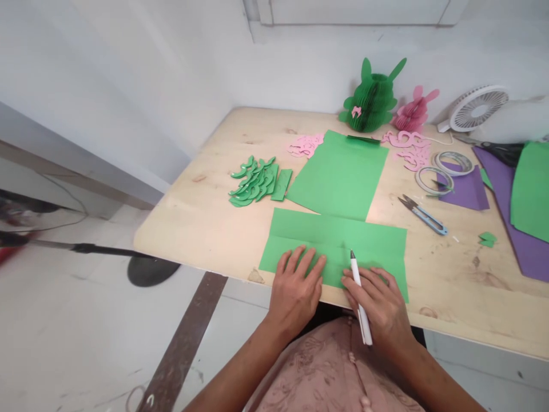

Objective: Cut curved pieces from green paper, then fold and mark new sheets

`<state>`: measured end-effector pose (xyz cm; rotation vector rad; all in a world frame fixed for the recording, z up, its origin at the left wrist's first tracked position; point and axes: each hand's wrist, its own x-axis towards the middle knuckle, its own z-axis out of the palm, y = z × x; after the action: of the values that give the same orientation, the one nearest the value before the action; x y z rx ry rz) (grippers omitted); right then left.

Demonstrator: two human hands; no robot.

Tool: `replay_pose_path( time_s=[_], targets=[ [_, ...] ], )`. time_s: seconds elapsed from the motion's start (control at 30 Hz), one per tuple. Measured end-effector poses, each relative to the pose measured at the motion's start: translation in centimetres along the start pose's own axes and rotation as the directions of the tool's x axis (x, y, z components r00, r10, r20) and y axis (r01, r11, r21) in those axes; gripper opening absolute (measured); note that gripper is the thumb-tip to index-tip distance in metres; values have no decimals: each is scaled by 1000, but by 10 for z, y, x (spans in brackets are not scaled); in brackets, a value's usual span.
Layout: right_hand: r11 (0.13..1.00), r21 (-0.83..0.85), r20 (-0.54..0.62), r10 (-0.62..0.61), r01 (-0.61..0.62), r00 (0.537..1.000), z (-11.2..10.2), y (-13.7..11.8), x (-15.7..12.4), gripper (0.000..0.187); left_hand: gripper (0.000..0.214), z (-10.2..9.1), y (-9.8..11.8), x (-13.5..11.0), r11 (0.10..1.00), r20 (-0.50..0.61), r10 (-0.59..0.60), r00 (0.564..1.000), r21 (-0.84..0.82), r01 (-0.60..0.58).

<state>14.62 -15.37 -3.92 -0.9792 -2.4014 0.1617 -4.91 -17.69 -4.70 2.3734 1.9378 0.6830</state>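
A creased strip of green paper lies at the table's near edge. My left hand rests on its left part with the fingers spread flat. In my right hand is a white pen, its dark tip pointing away from me over the paper. The fingers of that hand touch the strip's right part. Just beyond lies a larger green sheet, its near edge meeting the strip. Left of that sheet are a pile of green curved cutouts and a small green rectangle.
Blue thread snips, tape rolls and purple paper lie to the right. Pink cutouts sit farther back. Green and pink paper rabbits and a white fan stand by the wall.
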Motion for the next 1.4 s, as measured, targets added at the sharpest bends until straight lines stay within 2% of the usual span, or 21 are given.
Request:
replay_pose_path(
  time_s=[0.37, 0.5, 0.63, 0.77, 0.9, 1.03, 1.4],
  targets=[
    [999, 44, 14, 23, -24, 1000, -6, 2, 7, 27, 36, 4, -3, 0, 999, -32, 42, 999, -12, -43],
    [990, 104, 8, 98, -98, 995, -8, 1, 12, 29, 36, 4, -3, 0, 999, -21, 38, 999, -17, -38],
    [952, 234, 17, 200, -199, 980, -12, -6, 19, 37, 36, 2, -3, 0, 999, -12, 31, 999, -38, -32],
    [867, 363, 83, 334, -341, 939, -17, -10, 33, 38, 37, 2, -3, 0, 999, -18, 35, 999, -35, -36],
    [740, 484, 157, 451, -467, 879, -17, -14, 52, 30, 37, 3, -4, 0, 999, -11, 30, 999, -37, -30],
    [664, 514, 153, 552, -543, 820, -8, -22, 70, 17, 36, 3, -4, 0, 999, -5, 17, 1000, -51, -17],
    [697, 474, 170, 527, -538, 832, 13, -24, 86, 13, 37, 3, -4, 1, 998, -7, 9, 1000, -55, -9]
  ],
)
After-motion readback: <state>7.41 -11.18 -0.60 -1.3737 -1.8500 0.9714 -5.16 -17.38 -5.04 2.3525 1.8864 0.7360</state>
